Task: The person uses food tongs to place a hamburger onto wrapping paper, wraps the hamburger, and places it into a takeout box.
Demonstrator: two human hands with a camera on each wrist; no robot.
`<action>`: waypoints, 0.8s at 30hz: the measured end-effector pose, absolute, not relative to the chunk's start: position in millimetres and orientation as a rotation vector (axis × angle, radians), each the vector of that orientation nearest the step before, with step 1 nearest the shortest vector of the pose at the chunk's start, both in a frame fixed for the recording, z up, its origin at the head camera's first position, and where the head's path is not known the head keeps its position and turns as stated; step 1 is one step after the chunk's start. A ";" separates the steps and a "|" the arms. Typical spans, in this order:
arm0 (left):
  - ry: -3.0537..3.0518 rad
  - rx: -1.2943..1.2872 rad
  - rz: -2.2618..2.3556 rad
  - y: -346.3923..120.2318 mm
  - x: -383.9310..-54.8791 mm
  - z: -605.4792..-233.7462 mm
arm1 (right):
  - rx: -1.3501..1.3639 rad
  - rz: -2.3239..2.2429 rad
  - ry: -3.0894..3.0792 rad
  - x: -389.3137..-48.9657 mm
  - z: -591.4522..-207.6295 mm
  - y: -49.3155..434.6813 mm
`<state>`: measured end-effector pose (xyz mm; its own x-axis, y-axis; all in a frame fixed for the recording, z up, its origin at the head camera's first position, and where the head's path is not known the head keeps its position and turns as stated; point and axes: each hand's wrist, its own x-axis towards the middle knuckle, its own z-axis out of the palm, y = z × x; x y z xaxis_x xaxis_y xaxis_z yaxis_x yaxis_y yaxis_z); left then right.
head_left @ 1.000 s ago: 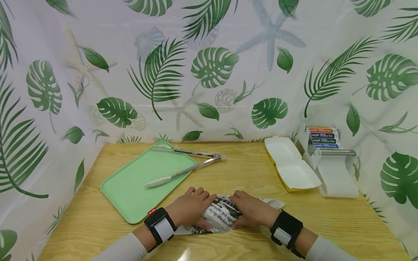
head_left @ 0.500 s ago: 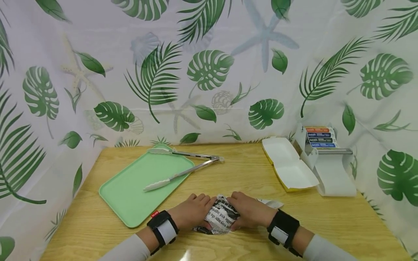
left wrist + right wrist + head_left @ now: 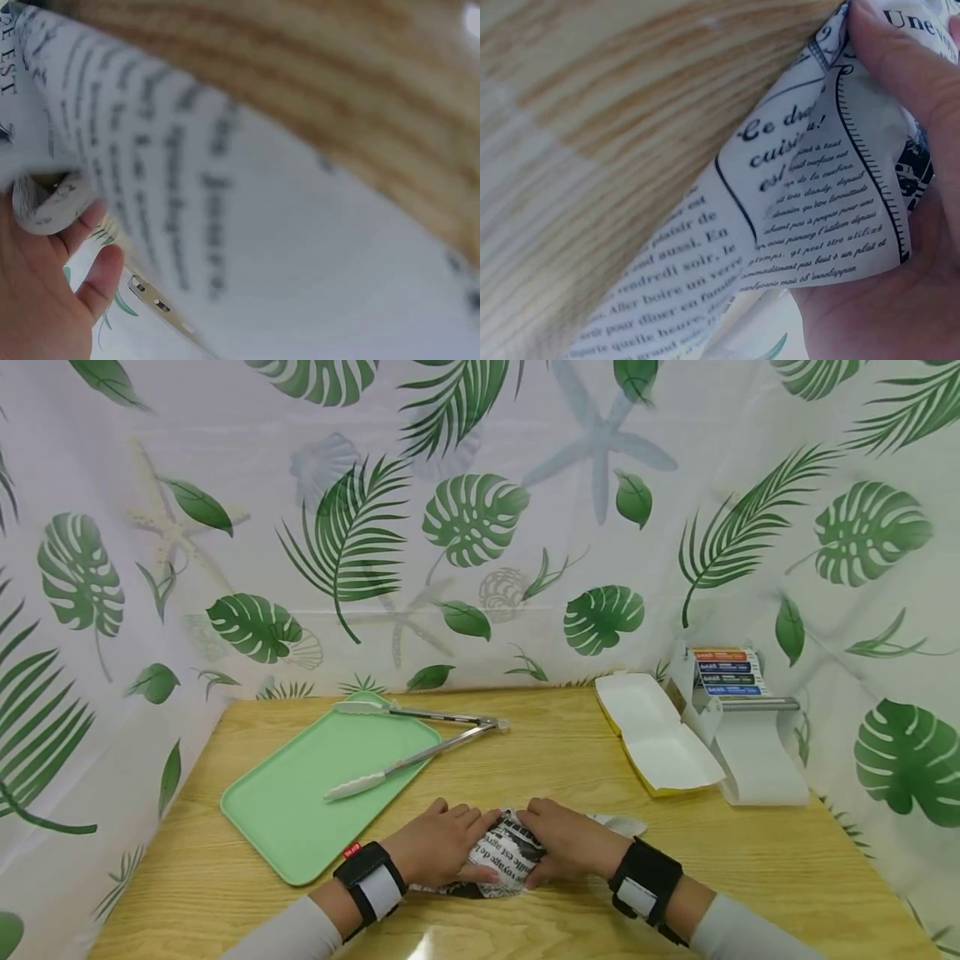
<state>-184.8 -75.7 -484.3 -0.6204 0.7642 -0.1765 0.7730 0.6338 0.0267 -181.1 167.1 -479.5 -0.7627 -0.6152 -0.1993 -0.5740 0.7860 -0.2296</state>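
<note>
Newsprint-patterned wrapping paper (image 3: 510,852) forms a bundle near the table's front edge, in the middle of the head view. From its left side my left hand (image 3: 442,845) holds it, the thumb lying over the near face. My right hand (image 3: 572,843) grips the opposite side, with fingers on top and thumb low at the front. A broad loose flap of the paper (image 3: 277,225) spreads past the left hand in the left wrist view. Its right end (image 3: 802,202) tapers in a printed fold under the right thumb. The bundle's contents are mostly hidden; a small olive patch shows inside a fold.
A green tray (image 3: 300,810) lies at the left, with metal tongs (image 3: 442,745) spread across its right side. At the back right stands an opened yellow-and-white box (image 3: 667,735), beside a dispenser (image 3: 723,693) holding several boxed rolls and a hanging white sheet (image 3: 761,768).
The left thumb has slid farther right across the paper, and the hands sit slightly closer together on the bundle. The head view has shifted a little; tray, tongs and boxes stay put.
</note>
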 end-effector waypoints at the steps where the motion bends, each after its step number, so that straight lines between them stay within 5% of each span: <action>1: 2.688 1.273 -0.077 -75.3 -184.6 -484.1 | -0.914 -0.223 2.713 -181.1 -479.4 167.2; 24: 2.737 1.174 -0.163 -64.1 -184.8 -481.9 | -0.765 -0.571 2.780 -168.4 -469.4 209.1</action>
<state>-184.8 -64.1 -481.9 -0.6796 0.7091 -0.1877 0.7264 0.6863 -0.0373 -168.4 209.1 -469.4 -0.8455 -0.5263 -0.0896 -0.4485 0.7912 -0.4158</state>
